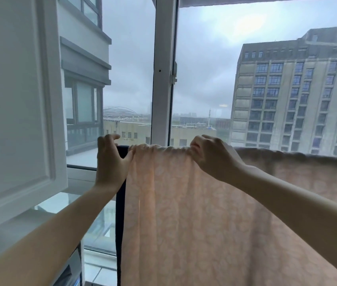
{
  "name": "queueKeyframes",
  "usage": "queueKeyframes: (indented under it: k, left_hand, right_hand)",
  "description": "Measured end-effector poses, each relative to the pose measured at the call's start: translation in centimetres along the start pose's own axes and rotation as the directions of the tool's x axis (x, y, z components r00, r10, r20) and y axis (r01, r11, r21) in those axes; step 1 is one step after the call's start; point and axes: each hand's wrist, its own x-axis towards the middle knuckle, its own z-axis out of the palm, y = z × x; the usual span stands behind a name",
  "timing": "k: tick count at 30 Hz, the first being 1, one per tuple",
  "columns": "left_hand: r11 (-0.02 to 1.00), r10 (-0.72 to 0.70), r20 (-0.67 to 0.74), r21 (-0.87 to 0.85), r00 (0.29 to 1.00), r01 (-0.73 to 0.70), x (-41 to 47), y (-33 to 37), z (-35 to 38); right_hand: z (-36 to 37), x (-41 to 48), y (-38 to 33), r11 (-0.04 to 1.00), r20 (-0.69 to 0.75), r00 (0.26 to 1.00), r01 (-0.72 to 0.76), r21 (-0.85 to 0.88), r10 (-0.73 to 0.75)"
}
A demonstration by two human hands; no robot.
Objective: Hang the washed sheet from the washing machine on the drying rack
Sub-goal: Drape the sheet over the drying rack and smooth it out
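Pale peach patterned sheet (194, 213), dark navy cloth (120, 213).

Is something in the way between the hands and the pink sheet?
No, nothing visible is. The left hand and the right hand both hold the sheet by its bunched top edge. A dark strip hangs right beside its left edge.
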Motion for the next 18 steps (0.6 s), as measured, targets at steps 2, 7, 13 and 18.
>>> queueKeyframes:
  k: [2, 7, 13, 18]
  left_hand:
    - [0.995, -0.098, -0.017, 0.006, 0.995, 0.098, 0.2, -0.3, 0.2]
    - [0.882, -0.444, 0.171, -0.086, 0.879, 0.462, 0.5, -0.4, -0.5]
    - [0.955, -0.268, 0.165, -0.088, 0.949, 0.285, 1.4, 0.8, -1.2]
    - [0.999, -0.035, 0.119, 0.011, 0.992, 0.034, 3.2, 0.8, -2.0]
  right_hand:
    - [0.2, 0.1, 0.1, 1.000, 0.013, 1.000, -0.012, 0.020, 0.012]
    - [0.2, 1.1, -0.3, 0.995, 0.063, 0.998, -0.014, 0.097, 0.007]
    - [0.8, 2.1, -0.8, 0.987, 0.072, 0.997, 0.018, 0.161, -0.030]
    - [0.9, 3.2, -1.2, 0.989, 0.039, 0.999, 0.021, 0.149, -0.027]
